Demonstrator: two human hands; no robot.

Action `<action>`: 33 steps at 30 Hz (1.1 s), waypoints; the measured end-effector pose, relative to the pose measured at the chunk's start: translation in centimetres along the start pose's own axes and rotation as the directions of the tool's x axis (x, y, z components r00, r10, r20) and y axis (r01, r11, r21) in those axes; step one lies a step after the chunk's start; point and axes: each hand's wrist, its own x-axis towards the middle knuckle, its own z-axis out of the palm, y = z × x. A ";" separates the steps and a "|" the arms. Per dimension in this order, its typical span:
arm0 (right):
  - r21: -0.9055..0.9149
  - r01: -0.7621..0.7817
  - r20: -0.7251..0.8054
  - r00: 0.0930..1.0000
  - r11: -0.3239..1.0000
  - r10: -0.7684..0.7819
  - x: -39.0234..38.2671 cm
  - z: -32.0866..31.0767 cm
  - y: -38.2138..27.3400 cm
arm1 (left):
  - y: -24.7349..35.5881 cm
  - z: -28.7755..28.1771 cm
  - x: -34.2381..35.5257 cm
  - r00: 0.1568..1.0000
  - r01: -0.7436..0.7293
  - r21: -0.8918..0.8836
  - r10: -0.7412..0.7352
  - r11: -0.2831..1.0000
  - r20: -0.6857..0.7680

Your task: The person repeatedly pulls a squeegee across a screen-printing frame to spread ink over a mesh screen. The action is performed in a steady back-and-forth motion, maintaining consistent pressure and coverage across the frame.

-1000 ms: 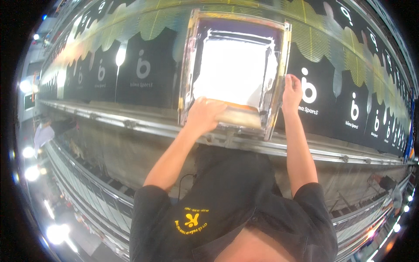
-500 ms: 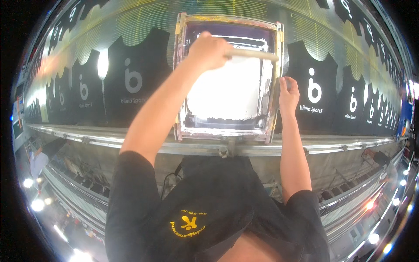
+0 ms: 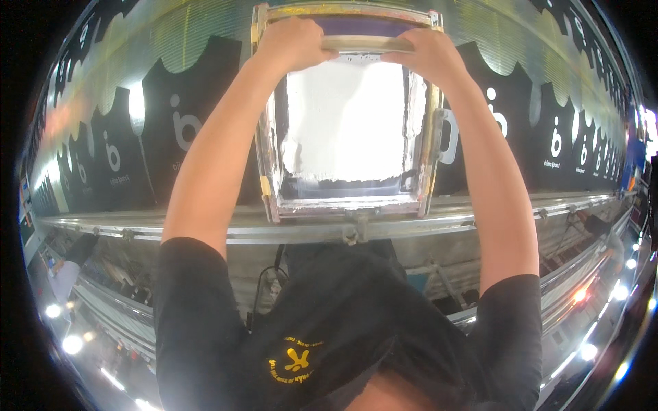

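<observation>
A squeegee (image 3: 360, 44) lies crosswise near the far end of a screen-printing frame (image 3: 349, 207). My left hand (image 3: 293, 45) grips its left part, fingers wrapped over it. Around its right part my right hand (image 3: 426, 55) is closed too. White ink (image 3: 346, 120) covers most of the mesh on the near side of the squeegee, with ragged edges. A dark purple strip of the screen shows beyond it. On the frame's right side is a pale loop-shaped handle (image 3: 447, 137). What lies beneath the screen is hidden.
Black shirt panels with white prints lie in a row along the long table, to the left (image 3: 185, 103) and right (image 3: 510, 96) of the frame. A metal rail (image 3: 439, 224) runs along the table's near edge. Another person (image 3: 63, 277) is at the far left.
My right hand has left the frame's right side and now holds the squeegee. My left hand has shifted left and away from me, and the squeegee sits nearer the far end.
</observation>
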 end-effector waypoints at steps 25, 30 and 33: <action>-0.020 -0.023 0.100 0.995 1.000 0.024 -11.9 0.1 -4.3 | 3.9 0.2 -11.5 0.989 0.006 -0.114 0.011 0.994 0.148; -0.120 -0.106 0.147 0.981 0.987 0.123 -0.8 0.2 -1.5 | 0.0 -0.5 -1.3 0.999 0.011 -0.042 -0.009 0.999 0.053; -0.159 -0.145 0.152 0.974 0.976 0.170 -0.2 1.2 -1.6 | 0.4 0.4 -0.9 0.999 0.044 -0.033 -0.043 0.998 0.029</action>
